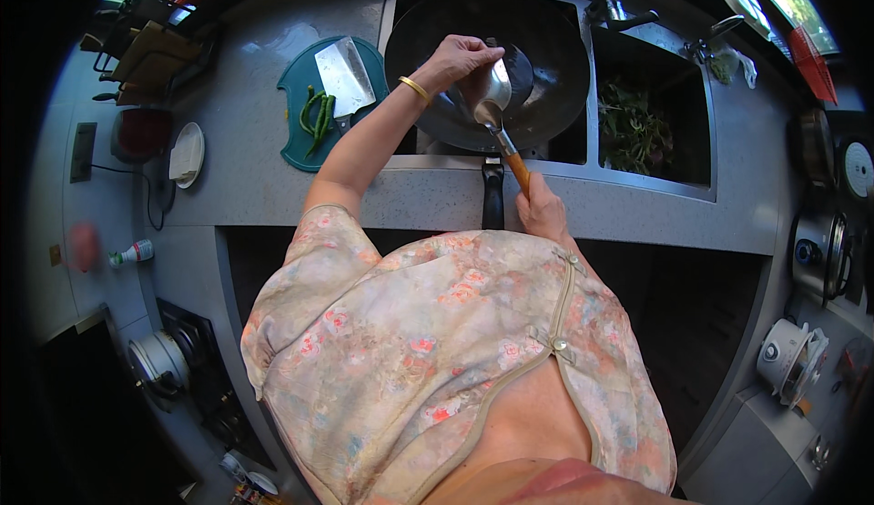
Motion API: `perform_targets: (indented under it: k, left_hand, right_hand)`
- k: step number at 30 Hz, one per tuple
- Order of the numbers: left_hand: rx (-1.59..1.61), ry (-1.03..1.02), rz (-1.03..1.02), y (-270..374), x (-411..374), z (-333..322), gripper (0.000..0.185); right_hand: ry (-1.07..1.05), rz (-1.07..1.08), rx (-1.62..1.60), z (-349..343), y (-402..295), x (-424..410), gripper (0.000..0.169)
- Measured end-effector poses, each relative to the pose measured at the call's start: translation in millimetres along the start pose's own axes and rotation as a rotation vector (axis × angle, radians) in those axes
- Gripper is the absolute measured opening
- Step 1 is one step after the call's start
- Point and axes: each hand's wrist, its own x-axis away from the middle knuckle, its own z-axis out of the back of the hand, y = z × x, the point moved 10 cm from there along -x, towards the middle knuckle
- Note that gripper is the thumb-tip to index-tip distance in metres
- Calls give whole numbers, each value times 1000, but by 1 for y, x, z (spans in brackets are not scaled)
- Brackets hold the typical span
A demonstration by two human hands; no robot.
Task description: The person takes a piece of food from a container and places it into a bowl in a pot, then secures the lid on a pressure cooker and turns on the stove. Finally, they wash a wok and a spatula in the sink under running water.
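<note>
My right hand (543,206) grips the wooden handle of a metal wok spatula (505,137), near the counter's front edge. The spatula's shiny head (500,87) points up over a dark wok (560,105). My left hand (471,57), with a gold bangle at its wrist, pinches the far edge of that head; the fingertips are partly hidden. The wok rests over the left basin of a steel sink (614,178), its black handle (493,194) towards me. Water glistens inside the wok.
Left of the wok, a teal cutting board (293,105) bears a cleaver (345,78) and several green peppers (319,119). Leafy greens (631,129) fill part of the right basin. A faucet (614,10) stands behind. A white plate (196,163) is at the far left.
</note>
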Motion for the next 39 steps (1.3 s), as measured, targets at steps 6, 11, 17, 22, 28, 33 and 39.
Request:
perform_targets:
  k: [6, 11, 17, 22, 28, 33, 39]
  left_hand:
    - [34, 44, -85, 2, 1, 3, 21]
    - [55, -17, -108, 6, -1, 7, 19]
    - [-4, -5, -113, 6, -2, 4, 13]
    - [72, -15, -62, -1, -8, 4, 15]
    - [119, 17, -84, -11, -11, 8, 16]
    - [-135, 26, -138, 7, 1, -1, 15]
    - [-10, 22, -119, -4, -6, 3, 20]
  right_hand:
    - [4, -14, -20, -2, 4, 1, 15]
    - [-7, -11, -20, -1, 1, 0, 16]
    - [1, -10, -28, -3, 4, 2, 16]
    - [-8, 0, -18, -2, 1, 0, 16]
    - [-13, 1, -32, -3, 1, 1, 16]
    - [-13, 6, -9, -4, 2, 1, 17]
    - [-35, -1, -12, -6, 3, 0, 18]
